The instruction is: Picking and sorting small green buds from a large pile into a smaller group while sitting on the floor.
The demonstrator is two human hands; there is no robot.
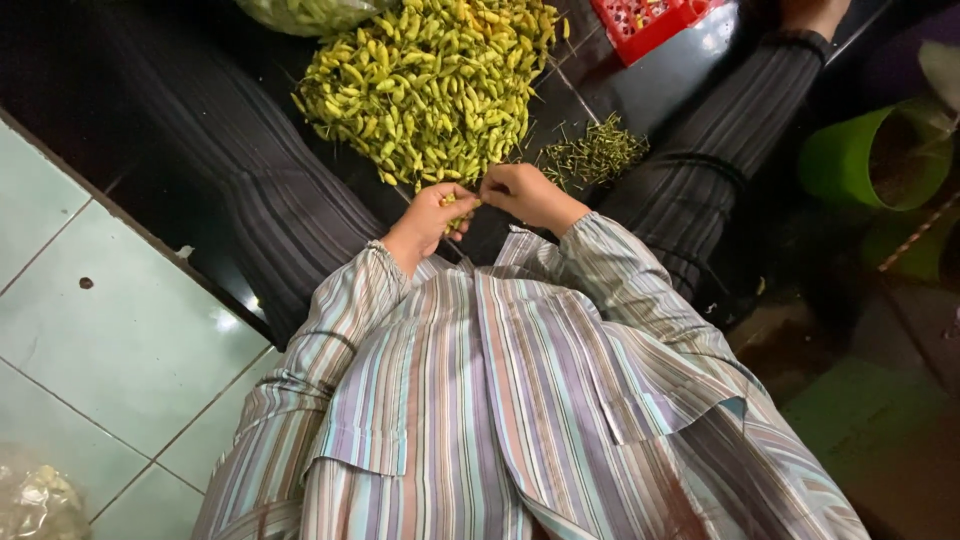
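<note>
left hand [432, 215]: fingers pinched on a small yellow-green chili pepper [459, 200]
right hand [525, 193]: fingertips closed on the same pepper
nearby: big heap of yellow-green chilies [430, 85]

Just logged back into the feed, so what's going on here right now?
A person in a striped shirt sits on the floor, both hands together just in front of a big pile of green chilies. The left hand holds a few chilies, and the right hand pinches at one of them. A smaller heap of plucked stems lies to the right, with a red basket and green bucket beyond.
</note>
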